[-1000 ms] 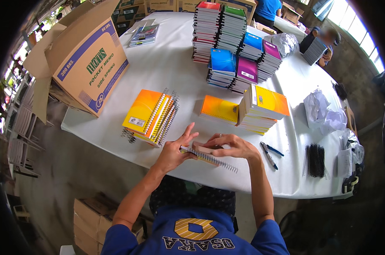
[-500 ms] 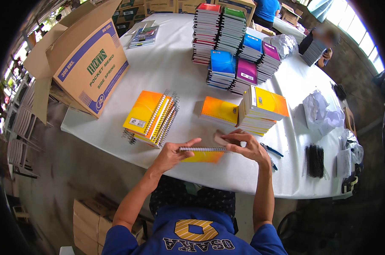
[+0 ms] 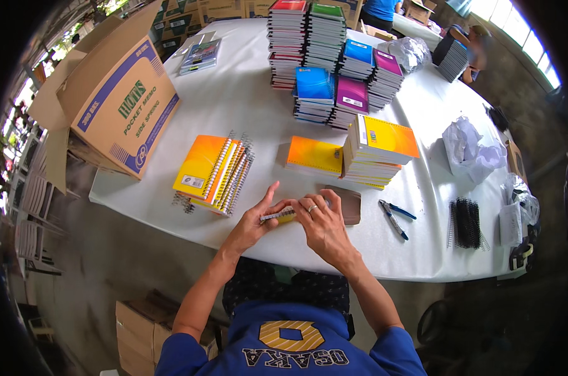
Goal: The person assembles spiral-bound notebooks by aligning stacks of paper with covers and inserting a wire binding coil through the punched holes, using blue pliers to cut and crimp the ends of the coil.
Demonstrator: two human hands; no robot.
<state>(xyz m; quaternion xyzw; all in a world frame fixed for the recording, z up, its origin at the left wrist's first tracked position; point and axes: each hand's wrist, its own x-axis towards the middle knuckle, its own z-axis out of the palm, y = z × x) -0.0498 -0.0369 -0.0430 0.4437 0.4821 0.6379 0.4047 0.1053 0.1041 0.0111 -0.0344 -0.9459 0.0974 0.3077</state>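
My left hand (image 3: pixel 251 227) grips a yellow spiral notebook (image 3: pixel 286 217) near the table's front edge, its coil edge turned up. Across the coil, the bent fingers of my right hand (image 3: pixel 321 219) press on the notebook and hide most of it. Partly behind my right hand, a flat brown board (image 3: pixel 351 207) lies on the table. Left of my hands is a stack of orange and yellow notebooks (image 3: pixel 202 164) with wire coils. Beyond my right hand lie a low pile of orange-yellow notebooks (image 3: pixel 314 155) and a taller stack (image 3: pixel 384 141), without visible coils.
Blue-handled pliers (image 3: pixel 396 216) and a bundle of black coils (image 3: pixel 465 225) lie to the right, near crumpled plastic (image 3: pixel 472 150). An open carton (image 3: pixel 121 106) stands at left. Stacks of coloured notebooks (image 3: pixel 309 41) fill the far middle. Another person (image 3: pixel 472 44) holds notebooks at far right.
My right hand has let go of the brown board, which now lies on the table, and has moved left onto the notebook's coil. My left hand keeps its hold.
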